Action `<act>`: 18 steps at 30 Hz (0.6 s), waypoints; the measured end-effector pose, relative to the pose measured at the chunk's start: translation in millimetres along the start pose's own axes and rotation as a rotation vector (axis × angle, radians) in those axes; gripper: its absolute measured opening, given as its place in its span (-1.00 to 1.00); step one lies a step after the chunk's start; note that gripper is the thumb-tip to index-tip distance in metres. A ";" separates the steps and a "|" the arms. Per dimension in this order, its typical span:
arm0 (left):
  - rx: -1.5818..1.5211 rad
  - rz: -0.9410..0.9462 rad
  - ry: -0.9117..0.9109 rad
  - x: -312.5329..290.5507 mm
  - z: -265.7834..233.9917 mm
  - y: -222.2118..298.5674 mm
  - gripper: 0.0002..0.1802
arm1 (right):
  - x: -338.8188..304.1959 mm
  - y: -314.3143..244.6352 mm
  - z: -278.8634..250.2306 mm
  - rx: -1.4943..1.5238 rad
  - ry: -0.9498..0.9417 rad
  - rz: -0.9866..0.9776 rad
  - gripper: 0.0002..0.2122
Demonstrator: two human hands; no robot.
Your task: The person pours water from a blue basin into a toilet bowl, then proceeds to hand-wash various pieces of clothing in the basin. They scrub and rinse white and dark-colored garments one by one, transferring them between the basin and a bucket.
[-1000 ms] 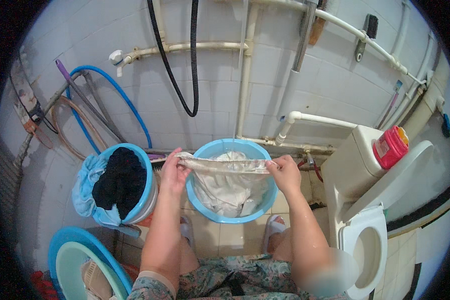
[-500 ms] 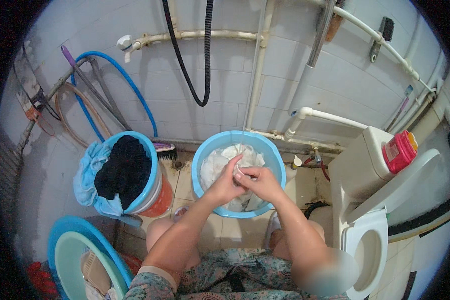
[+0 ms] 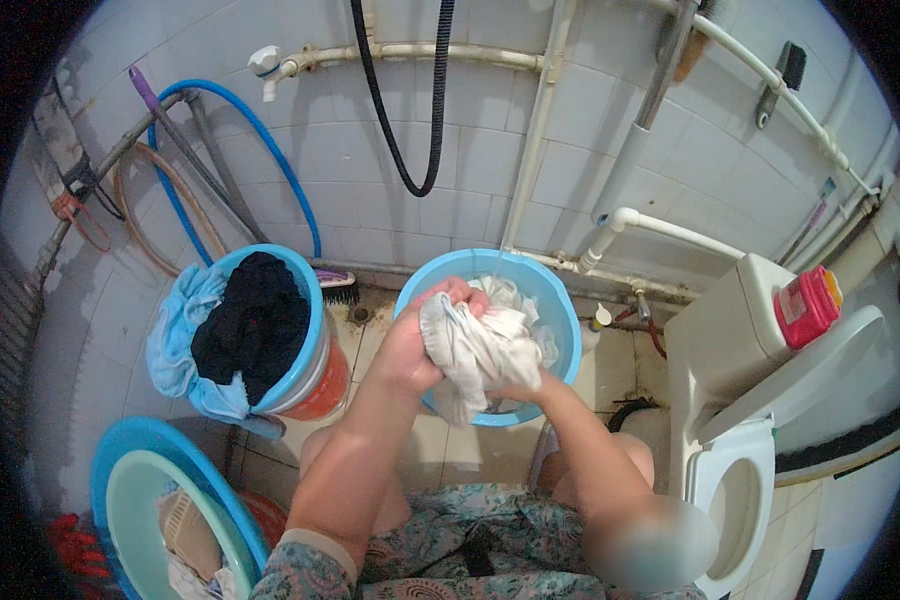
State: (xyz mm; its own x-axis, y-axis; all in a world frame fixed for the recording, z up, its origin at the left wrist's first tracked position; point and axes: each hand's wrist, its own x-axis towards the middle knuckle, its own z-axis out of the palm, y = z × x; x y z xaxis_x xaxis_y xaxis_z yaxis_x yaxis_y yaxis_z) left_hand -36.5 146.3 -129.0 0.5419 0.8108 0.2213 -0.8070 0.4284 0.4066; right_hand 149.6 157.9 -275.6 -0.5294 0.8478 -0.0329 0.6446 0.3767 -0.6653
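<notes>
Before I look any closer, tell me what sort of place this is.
Most likely a bathroom: a toilet with its lid up stands on the right, the wall is covered in pale tiles, and a white tap sits on the exposed pipe.

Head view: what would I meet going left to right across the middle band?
Black cloth, purple-and-white brush, left hand, white cloth, small bottle, red container.

The tiled floor [image 3: 460,452] carries a blue basin [image 3: 571,340] and, seemingly, a brush [image 3: 340,291].
</notes>
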 end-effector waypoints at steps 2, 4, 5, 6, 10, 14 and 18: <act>-0.144 0.009 -0.150 -6.9 5.8 -4.1 -0.84 | 9.2 -19.2 5.7 0.376 0.080 0.048 -0.32; -0.186 0.090 -0.232 -15.6 2.3 4.0 -0.83 | 8.9 -54.2 -13.5 0.594 0.162 0.140 -0.47; -0.131 0.166 -0.232 -13.8 0.0 11.7 -0.84 | 6.6 -65.8 -25.6 0.655 0.213 0.215 -0.54; -0.036 0.227 -0.145 -14.1 -5.2 20.6 -0.87 | 9.1 -65.1 -28.4 0.648 0.410 0.322 -0.64; 0.924 0.159 0.402 -19.6 -44.4 42.2 -0.87 | 20.4 -15.4 -61.7 0.619 1.005 0.275 -0.57; 2.244 0.065 0.509 -30.9 -85.2 35.9 -0.60 | 8.2 0.8 -41.7 -0.107 0.627 0.360 -0.38; 2.304 -0.022 0.539 -26.3 -74.9 39.3 -0.56 | -1.2 34.2 35.7 -0.589 -0.008 0.494 -0.43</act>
State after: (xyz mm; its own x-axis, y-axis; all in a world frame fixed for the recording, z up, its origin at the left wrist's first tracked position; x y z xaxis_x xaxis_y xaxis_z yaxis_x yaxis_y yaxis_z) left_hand -100.1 171.7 -185.2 0.1506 0.9684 0.1986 0.8734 -0.2245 0.4321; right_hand 152.6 156.5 -324.9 -0.1067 0.9673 -0.2301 0.9935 0.0942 -0.0645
